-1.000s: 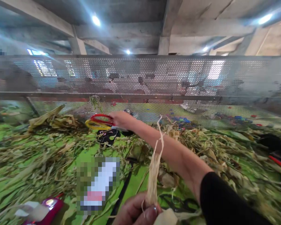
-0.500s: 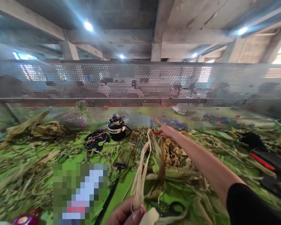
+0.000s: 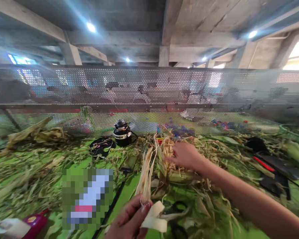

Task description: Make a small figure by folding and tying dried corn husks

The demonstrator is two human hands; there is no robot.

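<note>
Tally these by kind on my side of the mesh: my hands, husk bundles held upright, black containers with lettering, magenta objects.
Left hand and right hand: 2
Upright husk bundle: 1
Lettered black container: 1
Magenta object: 1
Total: 5

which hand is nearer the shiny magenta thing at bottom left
Left. The left hand is to the right of the magenta thing, gripping pale dried strips. The right hand is farther right and farther forward.
</note>
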